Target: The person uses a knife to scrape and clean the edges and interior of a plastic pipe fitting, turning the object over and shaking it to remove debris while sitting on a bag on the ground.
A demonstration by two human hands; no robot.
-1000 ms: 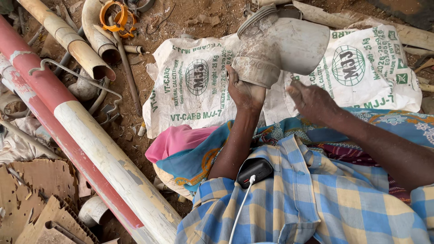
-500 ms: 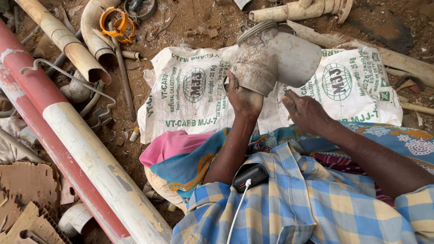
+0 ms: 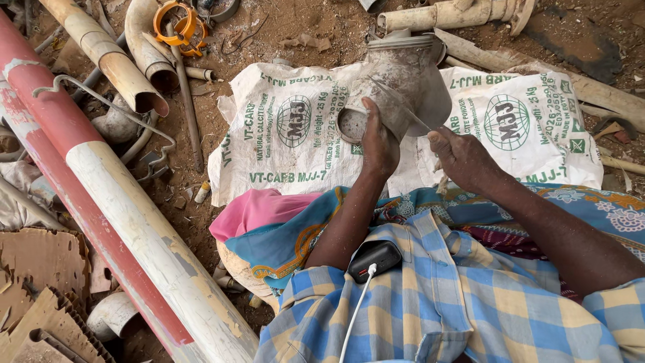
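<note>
Dusty grey pipe fitting (image 3: 403, 81) held over the white sacks (image 3: 295, 128), centre-far.
Left hand (image 3: 378, 144) grasps its branch socket; right hand (image 3: 463, 158) pinches a thin blade (image 3: 403, 107). Risk: blade could skid off the dusty curve toward the left fingers.

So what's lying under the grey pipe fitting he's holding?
White printed sacks spread on the dirt lie below the pipe fitting, held by the left hand. The ground beneath them is covered.

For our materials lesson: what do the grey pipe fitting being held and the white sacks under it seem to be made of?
Pipe fitting: probably moulded plastic, dull, dusty grey, with a smooth flanged rim.
White sacks: likely woven plastic, matte, creased, with green print; the weave is too fine to confirm.
</note>
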